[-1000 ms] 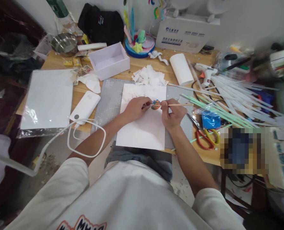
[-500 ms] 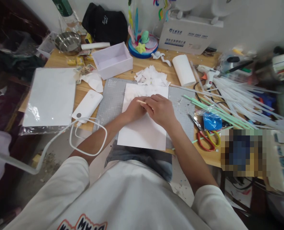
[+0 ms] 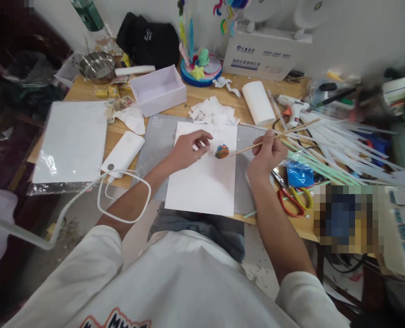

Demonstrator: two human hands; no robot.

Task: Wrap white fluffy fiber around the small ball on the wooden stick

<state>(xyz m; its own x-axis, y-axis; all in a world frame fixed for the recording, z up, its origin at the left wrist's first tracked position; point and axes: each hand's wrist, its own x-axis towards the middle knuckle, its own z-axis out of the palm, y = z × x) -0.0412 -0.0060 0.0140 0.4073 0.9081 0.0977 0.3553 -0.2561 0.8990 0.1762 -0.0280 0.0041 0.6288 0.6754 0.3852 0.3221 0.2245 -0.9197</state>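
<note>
My right hand [image 3: 268,152] is closed around a thin wooden stick [image 3: 298,126], raised over the right side of the grey cutting mat [image 3: 154,150]. The stick slants down to the left, its tip just beside a small round orange-and-blue piece [image 3: 222,151]. That piece appears over a white sheet of paper [image 3: 199,189]; whether it rests there or is stuck to something is unclear. On its left, my left hand [image 3: 193,149] hovers above the sheet with fingers curved and apart, holding nothing that I can see.
Torn white scraps [image 3: 214,110] lie behind the sheet. Scissors [image 3: 293,196], a glue gun [image 3: 294,109] and many glue sticks [image 3: 346,141] crowd the right. Left are a white power bank [image 3: 123,152] with a cable and a bagged white pack [image 3: 74,141]. A lilac box [image 3: 161,98] stands behind.
My hands were together over the sheet and have parted. The right hand moved right with the stick, the left slightly left, and the orange-and-blue piece came into view.
</note>
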